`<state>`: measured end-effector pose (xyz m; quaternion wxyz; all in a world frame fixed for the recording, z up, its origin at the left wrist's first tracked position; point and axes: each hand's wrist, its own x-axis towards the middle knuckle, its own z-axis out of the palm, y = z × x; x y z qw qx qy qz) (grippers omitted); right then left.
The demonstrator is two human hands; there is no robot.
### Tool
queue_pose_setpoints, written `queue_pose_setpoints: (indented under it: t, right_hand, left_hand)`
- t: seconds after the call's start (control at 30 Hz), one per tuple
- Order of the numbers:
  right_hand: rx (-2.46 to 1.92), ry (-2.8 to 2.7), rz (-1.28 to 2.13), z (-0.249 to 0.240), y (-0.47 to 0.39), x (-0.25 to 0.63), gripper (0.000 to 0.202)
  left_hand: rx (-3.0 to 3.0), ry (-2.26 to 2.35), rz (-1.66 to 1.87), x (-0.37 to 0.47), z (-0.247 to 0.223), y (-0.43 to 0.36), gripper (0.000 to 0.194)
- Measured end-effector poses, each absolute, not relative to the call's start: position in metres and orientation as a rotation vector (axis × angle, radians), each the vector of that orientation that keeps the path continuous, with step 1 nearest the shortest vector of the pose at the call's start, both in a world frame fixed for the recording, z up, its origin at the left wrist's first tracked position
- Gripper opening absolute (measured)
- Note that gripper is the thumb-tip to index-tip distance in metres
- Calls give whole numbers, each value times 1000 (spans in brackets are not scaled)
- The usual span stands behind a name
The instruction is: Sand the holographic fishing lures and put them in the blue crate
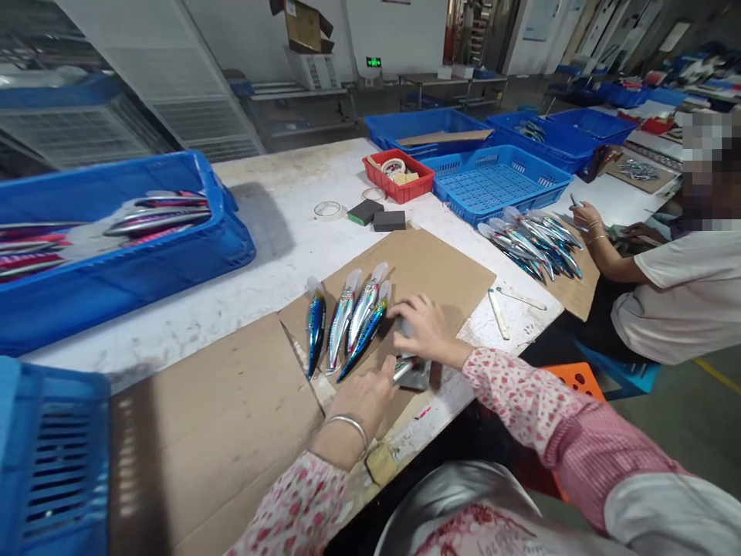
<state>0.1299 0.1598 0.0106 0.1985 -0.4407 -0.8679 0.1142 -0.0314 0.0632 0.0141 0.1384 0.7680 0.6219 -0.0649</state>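
Note:
My left hand is closed, its thumb and index finger at a silvery fishing lure close to the table's front edge. Most of that lure is hidden by my hands. Beneath it is a flat grey piece. Curled over a small greyish thing, my right hand is just beyond the lure; its fingers cover most of what they grip. To the left of my hands, several shiny fishing lures with clear lips lie side by side on cardboard, among them a dark blue one and a silver one.
A blue crate with pink and silver lures stands at left. Farther back are black blocks, a tape roll, a red basket and a blue tray. On the right, a co-worker sits beside more lures.

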Motion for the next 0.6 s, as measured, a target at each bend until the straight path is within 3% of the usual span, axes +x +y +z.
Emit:
queue_pose_setpoints:
  t: [0.17,0.6]
  right_hand:
    - [-1459,-2363,317,9,159,143,31]
    - [-1344,-2276,272,8,153,134,32]
  left_hand:
    - [2266,1770,-331,-30,17,64,43]
    - [2206,1847,-332,-22,20,59,49]
